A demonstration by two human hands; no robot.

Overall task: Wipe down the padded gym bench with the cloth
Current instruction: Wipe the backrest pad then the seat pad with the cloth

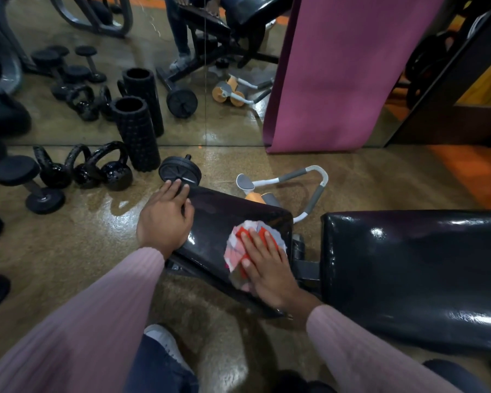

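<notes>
Wiping is underway on the seat pad (219,222), the smaller of two black pads on the bench. Right hand (267,265) lies flat, fingers straight, pressing the cloth (238,245) onto the pad's right end, near the gap to the back pad (408,273). Cloth is red, white and grey, bunched under the palm, not gripped. Left hand (165,217) is spread flat on the pad's left end, fingers extended over the far edge, holding nothing; looks like bracing.

Progress, my read: can't tell how much of the seat pad is already done. Surface is glossy with some dull smears mid-pad, no clear wet track. Back pad is shiny and nothing is touching it, so it probably remains, plus the pad edges and sides. Call it early to middle.

Counts on the floor (238,165), real side only, since a mirror (68,123) along the wall doubles everything:
- kettlebells (108,168): three, clustered
- dumbbell (26,180): one whole, further dark weights cut off at the left edge, count unclear
- foam roller (138,137): one, upright
- ab wheel (179,170): one, just beyond the left fingers
- grey-and-white roller frame with orange wheels (295,182): one, behind the seat pad
- purple mat (338,72): one, hanging against the mirror

One cloth, two hands, both sleeves pink.
</notes>
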